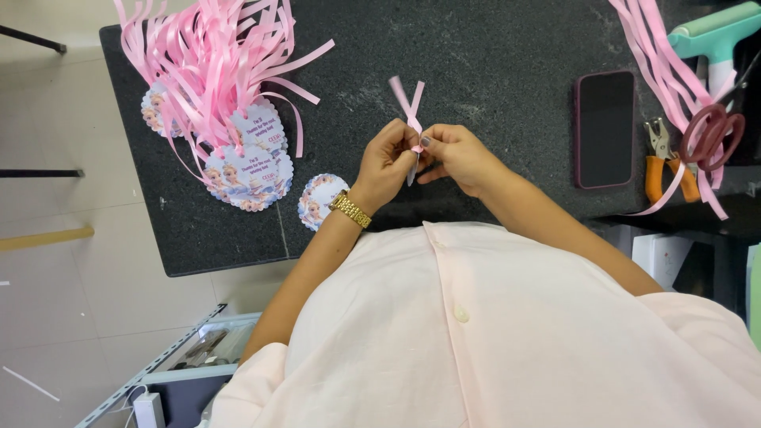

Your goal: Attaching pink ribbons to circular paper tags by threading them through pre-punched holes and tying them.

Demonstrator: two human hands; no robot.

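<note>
A pale pink ribbon [408, 107] is seen against the speckled black countertop [491, 55]. The scalloped tags [252, 162] are printed in light blue and white, tied with more pink. A gold watch [350, 209], orange-handled pliers [664, 162], maroon-handled scissors [713, 131] and a pale pink shirt [507, 333] are spotted too.

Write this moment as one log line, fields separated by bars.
left hand: pinches pink ribbon | right hand: pinches same ribbon | round tag: edge-on between hands | finished tags: left

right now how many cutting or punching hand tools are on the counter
2. The red-handled scissors lie at the right edge, and the orange-handled punch pliers sit just left of them. Ribbons may hide others.
</note>
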